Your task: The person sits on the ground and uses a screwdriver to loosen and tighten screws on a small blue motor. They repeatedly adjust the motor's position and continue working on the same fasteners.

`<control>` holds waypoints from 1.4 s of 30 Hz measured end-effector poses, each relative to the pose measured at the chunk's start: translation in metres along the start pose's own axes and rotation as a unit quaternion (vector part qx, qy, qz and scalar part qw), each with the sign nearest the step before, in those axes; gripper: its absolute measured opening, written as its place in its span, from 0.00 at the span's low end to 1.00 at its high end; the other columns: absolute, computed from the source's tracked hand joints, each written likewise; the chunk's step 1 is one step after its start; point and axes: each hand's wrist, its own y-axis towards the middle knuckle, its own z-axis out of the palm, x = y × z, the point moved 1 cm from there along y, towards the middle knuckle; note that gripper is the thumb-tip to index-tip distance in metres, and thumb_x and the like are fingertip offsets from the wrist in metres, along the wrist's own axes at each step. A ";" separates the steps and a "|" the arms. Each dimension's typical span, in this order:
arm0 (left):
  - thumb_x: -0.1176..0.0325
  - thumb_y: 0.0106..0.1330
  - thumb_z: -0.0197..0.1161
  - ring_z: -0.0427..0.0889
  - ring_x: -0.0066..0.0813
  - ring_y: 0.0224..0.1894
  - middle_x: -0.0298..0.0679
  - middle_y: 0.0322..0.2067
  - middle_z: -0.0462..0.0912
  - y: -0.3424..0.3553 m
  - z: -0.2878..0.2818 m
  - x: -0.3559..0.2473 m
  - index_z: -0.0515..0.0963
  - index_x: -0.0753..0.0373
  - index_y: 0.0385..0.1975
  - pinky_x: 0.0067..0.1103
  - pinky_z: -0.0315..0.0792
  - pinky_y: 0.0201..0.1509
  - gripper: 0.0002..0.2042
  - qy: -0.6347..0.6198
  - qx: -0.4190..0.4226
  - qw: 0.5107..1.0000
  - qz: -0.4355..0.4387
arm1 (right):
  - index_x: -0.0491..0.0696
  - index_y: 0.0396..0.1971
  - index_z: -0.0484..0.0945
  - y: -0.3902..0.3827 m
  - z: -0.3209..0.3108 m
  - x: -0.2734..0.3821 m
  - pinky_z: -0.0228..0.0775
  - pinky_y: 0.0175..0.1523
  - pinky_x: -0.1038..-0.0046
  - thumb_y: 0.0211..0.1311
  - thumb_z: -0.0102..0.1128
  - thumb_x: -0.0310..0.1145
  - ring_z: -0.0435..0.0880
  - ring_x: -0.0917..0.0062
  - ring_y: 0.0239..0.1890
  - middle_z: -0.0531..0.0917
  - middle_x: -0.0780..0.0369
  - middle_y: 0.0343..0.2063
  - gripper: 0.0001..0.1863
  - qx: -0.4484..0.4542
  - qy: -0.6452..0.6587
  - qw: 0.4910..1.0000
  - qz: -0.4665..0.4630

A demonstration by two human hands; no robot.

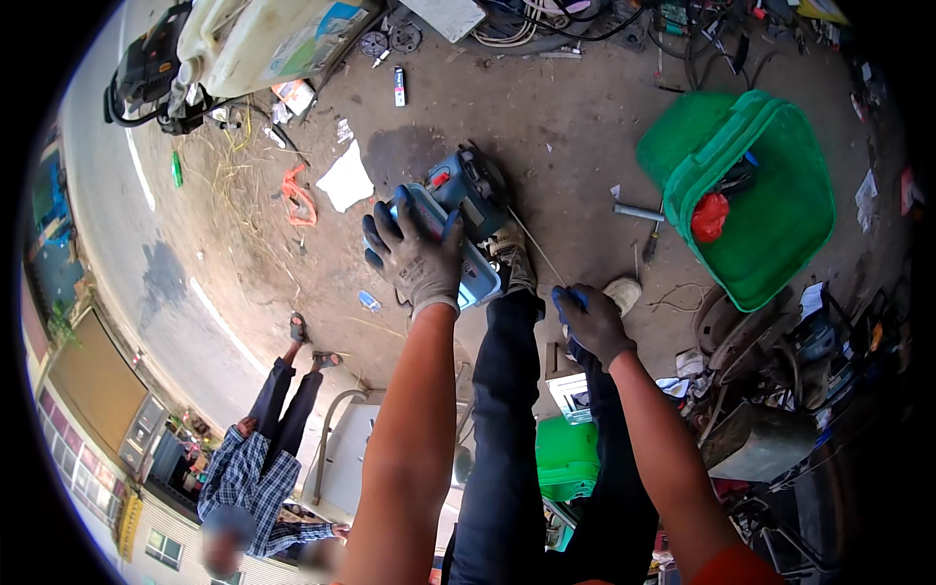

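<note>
A small blue-grey motor-driven machine (478, 195) with a light blue casing and a red part lies on the dirt ground in front of me. My left hand (419, 258), in a grey glove with dark fingertips, rests on the casing with fingers spread. A camouflage shoe (515, 255) is against the near side of the machine. From there a thin, taut cord (535, 242) runs towards my right hand (593, 320). That hand, in a dark glove, is closed around the cord's end; any handle is hidden.
A green bucket (819, 210) lies tipped at the right, a red bag inside. Near it are a hammer (639, 211) and a screwdriver (651, 244). A large jug (263, 44) stands far left. Scrap parts line the right. Another person (258, 478) stands lower left.
</note>
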 end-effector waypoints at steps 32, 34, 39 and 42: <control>0.39 0.53 0.73 0.56 0.55 0.77 0.48 0.72 0.64 0.001 0.005 0.000 0.66 0.46 0.72 0.51 0.46 0.78 0.45 -0.006 -0.024 0.999 0.036 | 0.42 0.42 0.83 0.197 0.057 -0.020 0.75 0.49 0.66 0.73 0.54 0.56 0.85 0.62 0.39 0.85 0.48 0.34 0.27 -0.022 -0.024 0.992 -0.124; 0.39 0.53 0.74 0.57 0.55 0.77 0.48 0.72 0.64 -0.001 0.001 0.004 0.67 0.46 0.72 0.51 0.48 0.78 0.44 -0.002 -0.020 0.999 0.026 | 0.42 0.41 0.83 0.161 0.050 -0.011 0.75 0.48 0.64 0.73 0.54 0.56 0.86 0.58 0.38 0.85 0.48 0.34 0.28 -0.008 -0.036 0.996 -0.086; 0.38 0.53 0.73 0.58 0.56 0.76 0.48 0.72 0.65 -0.004 0.001 0.004 0.67 0.46 0.71 0.51 0.49 0.78 0.44 -0.001 -0.026 0.999 0.022 | 0.42 0.38 0.81 0.044 0.018 -0.048 0.75 0.43 0.63 0.74 0.55 0.50 0.84 0.61 0.31 0.85 0.50 0.31 0.23 -0.024 0.051 0.998 -0.038; 0.37 0.54 0.73 0.58 0.56 0.76 0.48 0.71 0.66 0.001 0.001 -0.004 0.68 0.46 0.71 0.51 0.50 0.77 0.44 0.001 -0.041 0.998 0.047 | 0.44 0.39 0.82 -0.018 0.005 -0.034 0.75 0.43 0.71 0.75 0.58 0.44 0.82 0.78 0.34 0.85 0.59 0.33 0.17 0.003 -0.022 0.999 0.023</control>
